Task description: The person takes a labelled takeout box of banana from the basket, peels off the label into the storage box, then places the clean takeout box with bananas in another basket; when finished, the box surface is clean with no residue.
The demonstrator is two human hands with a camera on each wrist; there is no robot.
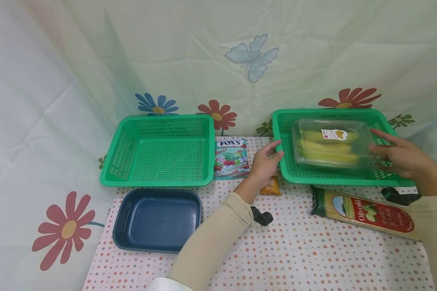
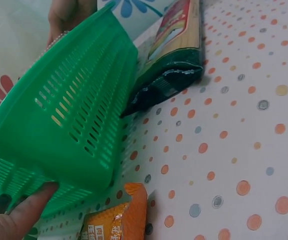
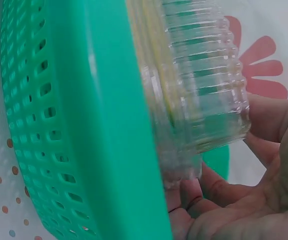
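A clear plastic box of bananas [image 1: 331, 147] lies in the right green basket [image 1: 349, 180]. My right hand [image 1: 373, 140] grips the box's right end, thumb at the front and fingers behind; the right wrist view shows the ribbed box [image 3: 199, 90] against my fingers [image 3: 264, 125] above the basket wall [image 3: 83, 125]. My left hand [image 1: 279, 148] holds that basket's left rim between thumb and fingers. In the left wrist view my thumb [image 2: 13, 215] presses the basket's wall [image 2: 68, 115].
An empty green basket [image 1: 160, 180] stands at the left, a dark blue tray [image 1: 156, 220] in front of it. A Fox's candy bag [image 1: 231, 158], an orange packet [image 1: 271, 186] and an Olivoila pack [image 1: 368, 214] lie on the dotted cloth.
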